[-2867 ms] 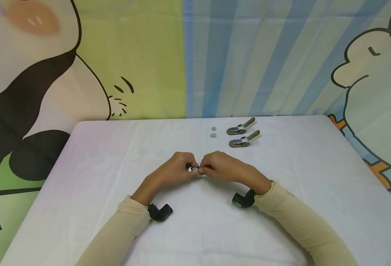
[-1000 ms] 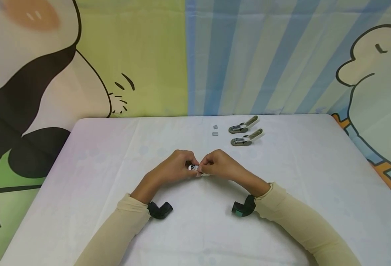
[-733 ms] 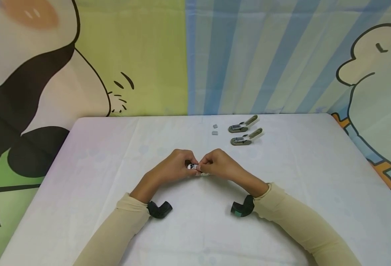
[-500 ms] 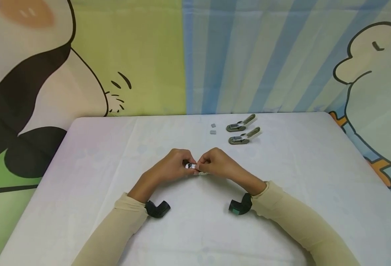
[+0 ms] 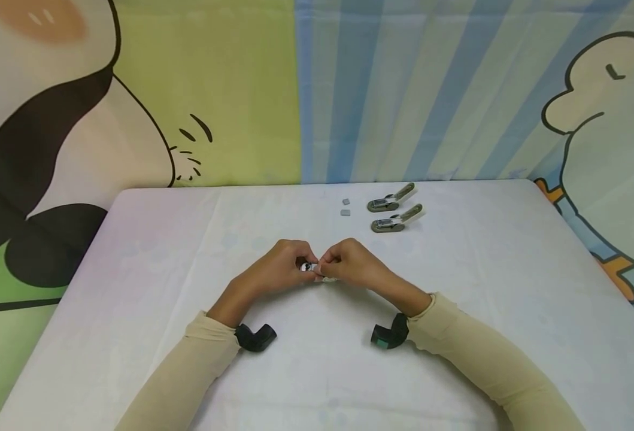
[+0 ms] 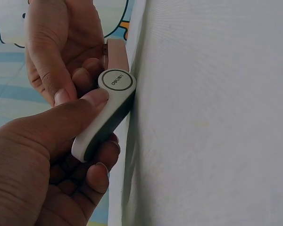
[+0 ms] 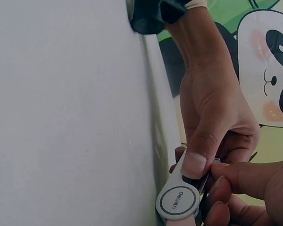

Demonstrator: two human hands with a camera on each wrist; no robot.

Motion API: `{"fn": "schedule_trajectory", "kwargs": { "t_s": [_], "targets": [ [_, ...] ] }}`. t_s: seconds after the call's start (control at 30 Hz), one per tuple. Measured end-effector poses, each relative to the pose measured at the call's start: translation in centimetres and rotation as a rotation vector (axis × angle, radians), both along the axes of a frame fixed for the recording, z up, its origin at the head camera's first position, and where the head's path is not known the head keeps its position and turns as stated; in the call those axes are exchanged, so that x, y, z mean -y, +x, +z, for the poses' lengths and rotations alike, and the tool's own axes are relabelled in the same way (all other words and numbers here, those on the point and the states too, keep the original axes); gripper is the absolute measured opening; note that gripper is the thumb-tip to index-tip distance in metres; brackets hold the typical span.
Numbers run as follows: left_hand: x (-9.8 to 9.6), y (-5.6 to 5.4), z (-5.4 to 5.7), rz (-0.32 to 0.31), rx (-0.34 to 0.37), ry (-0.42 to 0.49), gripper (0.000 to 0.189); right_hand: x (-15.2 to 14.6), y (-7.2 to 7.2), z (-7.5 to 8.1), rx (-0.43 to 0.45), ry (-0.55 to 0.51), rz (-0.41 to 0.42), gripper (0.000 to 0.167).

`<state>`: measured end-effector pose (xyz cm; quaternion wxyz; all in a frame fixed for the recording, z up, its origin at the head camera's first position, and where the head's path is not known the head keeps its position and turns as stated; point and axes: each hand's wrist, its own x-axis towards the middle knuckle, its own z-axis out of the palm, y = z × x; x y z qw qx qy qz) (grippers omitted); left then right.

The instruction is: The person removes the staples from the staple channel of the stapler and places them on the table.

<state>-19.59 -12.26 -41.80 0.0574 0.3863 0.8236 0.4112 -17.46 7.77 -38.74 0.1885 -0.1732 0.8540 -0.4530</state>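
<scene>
My left hand (image 5: 279,266) grips a small stapler (image 6: 106,101), its thumb pressed on the white body beside a round logo and its fingers curled underneath. From the stapler's far end a pink arm (image 6: 117,54) sticks out, so it stands swung open. My right hand (image 5: 351,263) meets the left over the table, thumb and index finger pinching right at the stapler's metal channel. A small shiny metal piece, apparently a staple strip (image 7: 217,161), shows at those fingertips in the right wrist view; most of it is hidden.
Two olive-green staplers (image 5: 384,205) lie swung open at the back of the white-covered table (image 5: 133,257). To their left are two small grey staple strips (image 5: 346,212). A printed cartoon curtain (image 5: 230,108) hangs behind the table's far edge.
The hands stay together with the stapler between them. The right fingertips shift slightly along it, and the head view drifts a little. The staplers and strips at the back stay put.
</scene>
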Motion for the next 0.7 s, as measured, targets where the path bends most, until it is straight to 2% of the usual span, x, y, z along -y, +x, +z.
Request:
{"fn": "schedule_trajectory", "kwargs": {
  "t_s": [0.2, 0.3, 0.37, 0.57, 0.7],
  "targets": [
    [0.06, -0.01, 0.17, 0.002, 0.004, 0.011, 0.013, -0.09, -0.32, -0.21, 0.017, -0.004, -0.003, 0.013],
    [0.11, 0.01, 0.17, 0.001, 0.007, 0.011, 0.013, -0.07, -0.31, -0.26, -0.025, 0.009, 0.018, 0.010],
    [0.14, 0.02, 0.14, 0.008, 0.013, 0.005, 0.013, -0.02, -0.18, -0.36, -0.106, 0.030, 0.038, 0.008],
    [0.25, 0.08, 0.15, 0.022, 0.047, -0.013, 0.013, 0.24, 0.28, -0.87, -0.468, 0.066, 0.097, 0.008],
    [0.29, -0.02, 0.06, 0.029, 0.055, -0.023, 0.013, 0.29, 0.37, -0.98, -0.599, 0.063, 0.132, 0.010]
  ]
}}
